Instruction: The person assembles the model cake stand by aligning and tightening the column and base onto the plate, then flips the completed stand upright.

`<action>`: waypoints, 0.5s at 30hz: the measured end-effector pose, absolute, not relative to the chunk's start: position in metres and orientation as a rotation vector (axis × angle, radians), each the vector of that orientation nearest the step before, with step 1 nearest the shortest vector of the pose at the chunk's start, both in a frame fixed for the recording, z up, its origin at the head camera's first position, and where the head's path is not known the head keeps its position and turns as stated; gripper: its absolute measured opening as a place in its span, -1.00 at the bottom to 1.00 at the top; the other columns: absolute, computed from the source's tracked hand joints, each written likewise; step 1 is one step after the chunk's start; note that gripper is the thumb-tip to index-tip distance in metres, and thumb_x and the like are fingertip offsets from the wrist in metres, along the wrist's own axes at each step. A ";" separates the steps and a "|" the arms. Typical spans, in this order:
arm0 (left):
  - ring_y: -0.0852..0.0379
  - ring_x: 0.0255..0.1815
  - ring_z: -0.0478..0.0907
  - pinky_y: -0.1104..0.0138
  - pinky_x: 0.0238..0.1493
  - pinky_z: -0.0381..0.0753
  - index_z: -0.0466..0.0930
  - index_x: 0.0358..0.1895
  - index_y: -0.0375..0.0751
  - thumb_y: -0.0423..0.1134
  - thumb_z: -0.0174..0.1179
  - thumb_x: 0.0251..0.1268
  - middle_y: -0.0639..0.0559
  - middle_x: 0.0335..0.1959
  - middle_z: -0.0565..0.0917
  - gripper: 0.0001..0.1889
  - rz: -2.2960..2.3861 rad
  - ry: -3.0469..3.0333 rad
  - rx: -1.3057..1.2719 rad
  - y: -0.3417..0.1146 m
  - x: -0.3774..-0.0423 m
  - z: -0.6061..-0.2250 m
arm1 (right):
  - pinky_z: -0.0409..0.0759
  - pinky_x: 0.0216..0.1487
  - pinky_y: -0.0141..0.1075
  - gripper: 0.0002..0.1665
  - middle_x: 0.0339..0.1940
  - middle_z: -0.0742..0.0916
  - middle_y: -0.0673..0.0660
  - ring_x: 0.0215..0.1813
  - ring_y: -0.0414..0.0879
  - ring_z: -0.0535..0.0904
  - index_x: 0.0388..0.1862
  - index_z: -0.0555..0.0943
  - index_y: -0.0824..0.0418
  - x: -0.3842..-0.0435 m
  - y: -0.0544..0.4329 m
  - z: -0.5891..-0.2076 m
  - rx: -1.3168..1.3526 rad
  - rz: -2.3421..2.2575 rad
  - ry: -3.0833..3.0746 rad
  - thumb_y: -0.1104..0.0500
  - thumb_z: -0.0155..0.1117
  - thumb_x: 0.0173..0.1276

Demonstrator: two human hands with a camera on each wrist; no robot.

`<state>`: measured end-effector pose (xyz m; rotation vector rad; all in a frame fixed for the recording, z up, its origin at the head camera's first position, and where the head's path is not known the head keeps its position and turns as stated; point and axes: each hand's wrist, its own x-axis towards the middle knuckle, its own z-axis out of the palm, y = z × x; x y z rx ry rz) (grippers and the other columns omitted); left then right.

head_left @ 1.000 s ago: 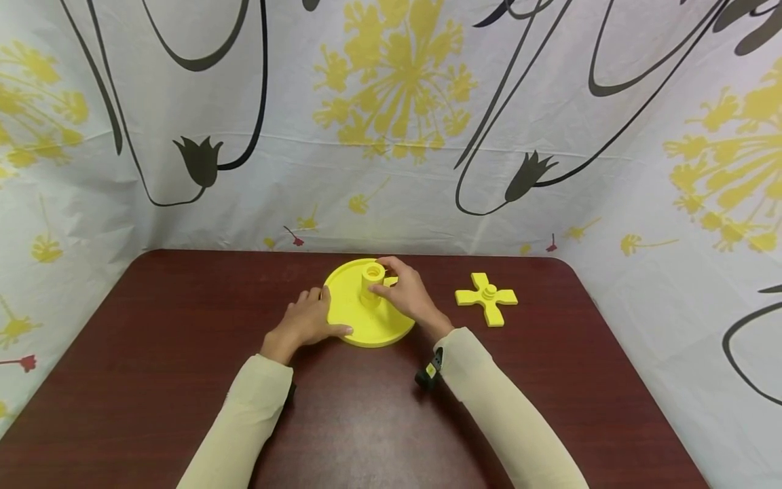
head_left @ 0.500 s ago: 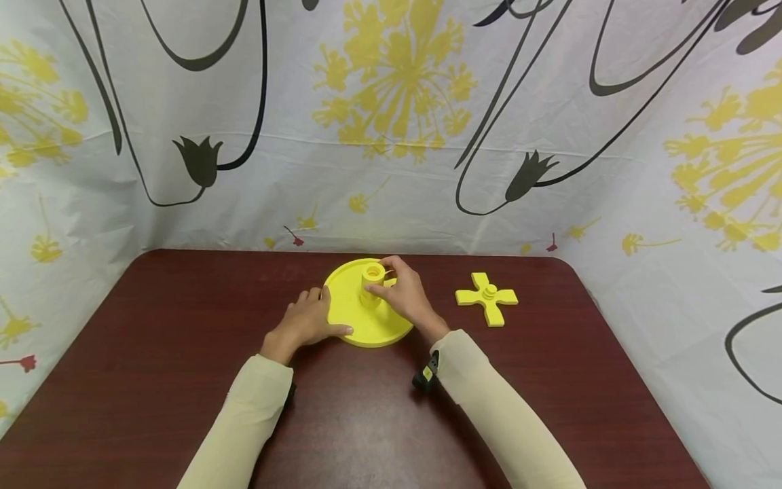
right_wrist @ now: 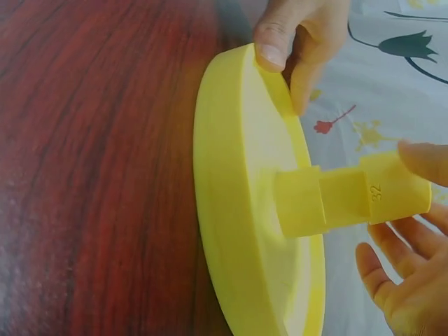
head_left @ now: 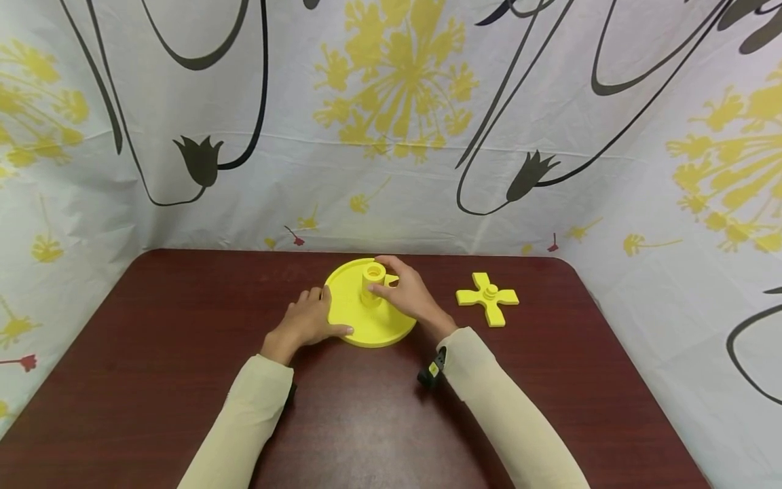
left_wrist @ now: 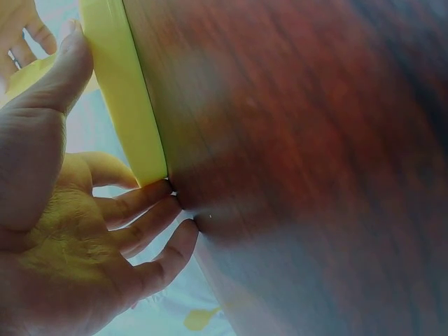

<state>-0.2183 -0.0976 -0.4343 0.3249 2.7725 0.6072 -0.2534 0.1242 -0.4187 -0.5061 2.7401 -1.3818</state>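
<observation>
A round yellow base (head_left: 348, 275) with a raised rim lies on the table, and a yellow cylindrical post (head_left: 373, 280) stands upright at its middle. My left hand (head_left: 303, 318) holds the base's near-left edge, thumb over the front rim and fingers along the left side. In the left wrist view, the fingertips also meet the tabletop. My right hand (head_left: 408, 291) grips the top of the post between thumb and fingers. The right wrist view shows a narrower neck (right_wrist: 344, 196) below the post's upper part, which is marked "32".
A yellow four-armed cross piece (head_left: 487, 299) with a threaded stub at its centre lies to the right of the base. The dark red-brown table (head_left: 183, 326) ends at a white patterned curtain (head_left: 275, 122) behind it.
My right wrist has swung slightly left and then back right, with the fingers staying around the post's top. The left hand and the base keep their place.
</observation>
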 end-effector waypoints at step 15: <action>-0.33 0.46 0.12 -0.22 0.37 0.17 -0.08 0.54 -0.50 0.26 0.32 0.17 -0.41 0.47 0.18 0.16 0.624 2.764 0.324 -0.097 -0.218 -0.434 | 0.60 0.14 -0.06 -0.32 0.25 0.61 0.22 0.27 0.10 0.53 0.40 0.42 0.25 -0.255 0.125 -0.419 -0.561 -1.396 2.742 0.28 0.39 0.31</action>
